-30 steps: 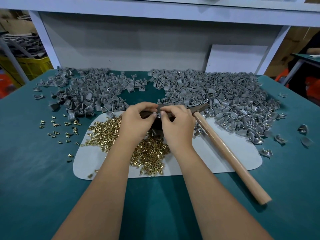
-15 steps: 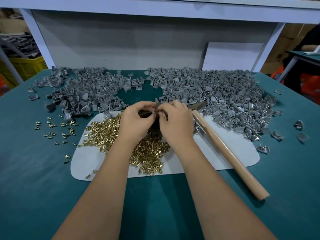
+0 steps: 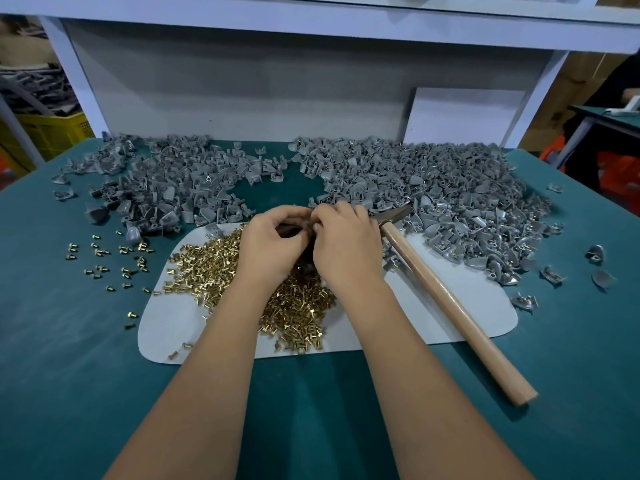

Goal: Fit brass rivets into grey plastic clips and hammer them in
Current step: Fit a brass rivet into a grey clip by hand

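Observation:
My left hand [image 3: 273,247] and my right hand [image 3: 346,247] meet fingertip to fingertip above the pale mat [image 3: 166,327]. Together they pinch a small grey clip [image 3: 311,221], almost wholly hidden by the fingers. I cannot make out a rivet in it. A dark block [image 3: 289,231] shows just under my left fingers. Under and around both wrists lies a pile of brass rivets [image 3: 207,268]. A hammer with a wooden handle [image 3: 446,303] lies slanted on the mat to the right of my right hand, its metal head [image 3: 398,213] next to my knuckles.
Two big heaps of grey clips lie at the back of the green table, one on the left [image 3: 173,188] and one on the right [image 3: 433,192]. Loose rivets [image 3: 114,258] are scattered left of the mat. A few stray clips [image 3: 550,273] sit at the right.
My fingertips have drawn closer together around the clip, and my right fingers now cover it. The hammer and the piles have not moved.

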